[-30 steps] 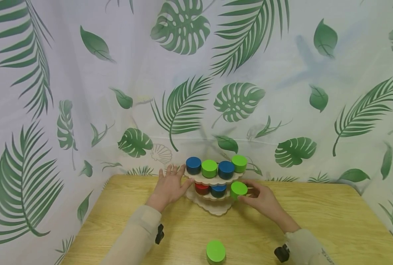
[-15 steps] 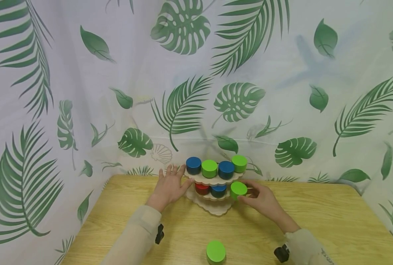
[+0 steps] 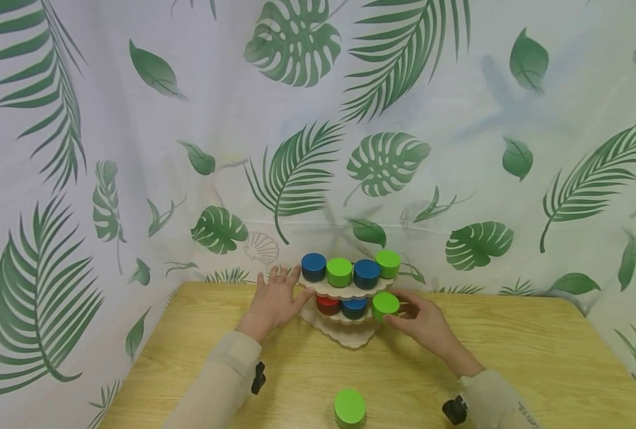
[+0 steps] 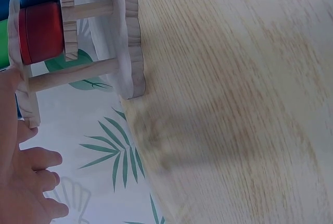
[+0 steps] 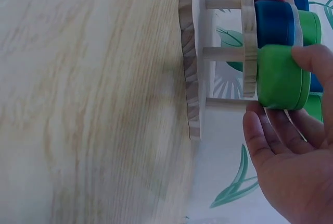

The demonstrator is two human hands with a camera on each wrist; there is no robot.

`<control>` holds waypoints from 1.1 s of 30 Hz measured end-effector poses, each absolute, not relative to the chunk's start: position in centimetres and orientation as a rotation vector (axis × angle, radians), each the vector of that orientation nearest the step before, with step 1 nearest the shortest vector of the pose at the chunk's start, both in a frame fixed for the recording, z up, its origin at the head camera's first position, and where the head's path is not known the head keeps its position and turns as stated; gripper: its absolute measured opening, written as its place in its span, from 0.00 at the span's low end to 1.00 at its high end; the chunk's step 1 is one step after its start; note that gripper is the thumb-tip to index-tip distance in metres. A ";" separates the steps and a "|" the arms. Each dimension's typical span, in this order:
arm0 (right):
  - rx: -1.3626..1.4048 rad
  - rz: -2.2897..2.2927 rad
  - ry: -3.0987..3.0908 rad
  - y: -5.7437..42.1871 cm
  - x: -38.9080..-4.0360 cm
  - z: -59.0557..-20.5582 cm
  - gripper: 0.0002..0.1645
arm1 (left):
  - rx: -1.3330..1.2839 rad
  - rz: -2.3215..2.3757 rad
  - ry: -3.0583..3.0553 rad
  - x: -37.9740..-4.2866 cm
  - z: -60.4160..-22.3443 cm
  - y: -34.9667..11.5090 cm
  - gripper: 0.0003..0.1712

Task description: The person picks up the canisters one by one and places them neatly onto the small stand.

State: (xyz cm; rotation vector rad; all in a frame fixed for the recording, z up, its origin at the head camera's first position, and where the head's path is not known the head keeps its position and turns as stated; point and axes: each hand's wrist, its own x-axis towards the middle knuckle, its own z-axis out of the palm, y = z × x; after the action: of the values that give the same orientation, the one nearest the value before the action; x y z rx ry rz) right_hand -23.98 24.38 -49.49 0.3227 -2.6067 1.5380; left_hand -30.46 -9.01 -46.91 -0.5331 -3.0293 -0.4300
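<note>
A pale wooden tiered stand (image 3: 350, 338) with scalloped edges stands against the back wall. In the head view my right hand (image 3: 424, 325) holds a green round tin (image 3: 385, 304) between thumb and fingers, at the right end of the middle tier. The right wrist view shows this green tin (image 5: 281, 78) against that tier, beside a blue tin (image 5: 274, 22). My left hand (image 3: 276, 302) rests at the left edge of the top tier, fingers spread and thumb along its front. A red tin (image 3: 328, 305) sits on the middle tier; blue and green tins (image 3: 339, 272) line the top.
Another green tin (image 3: 349, 408) stands alone near the front of the wooden table (image 3: 296, 381). Behind the table hangs a white leaf-patterned cloth (image 3: 318, 107). Round dowels (image 4: 73, 74) join the tiers of the stand.
The held green tin has shifted very slightly left, toward the blue tin on the middle tier. My left hand stays where it was.
</note>
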 end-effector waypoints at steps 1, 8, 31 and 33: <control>0.304 1.533 -2.610 24.3 -24.0 -49.5 0.37 | -0.531 -0.429 -3.031 -30.4 -46.9 -9.0 0.47; 0.159 1.522 -2.620 23.5 -24.3 -49.8 0.38 | -0.529 -0.418 -3.042 -30.5 -46.9 -9.0 0.47; 0.286 1.599 -2.536 24.0 -24.7 -50.2 0.34 | -0.532 -0.407 -3.036 -30.4 -46.8 -9.0 0.46; 0.292 1.603 -2.539 24.0 -24.8 -50.2 0.34 | -0.532 -0.410 -3.033 -30.4 -46.9 -9.0 0.46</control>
State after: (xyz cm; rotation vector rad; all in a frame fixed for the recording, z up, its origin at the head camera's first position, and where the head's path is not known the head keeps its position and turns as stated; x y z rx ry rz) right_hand -24.77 24.00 -50.20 0.2916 -2.5391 1.6026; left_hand -30.39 -9.01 -46.92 -0.5323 -3.0330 -0.4103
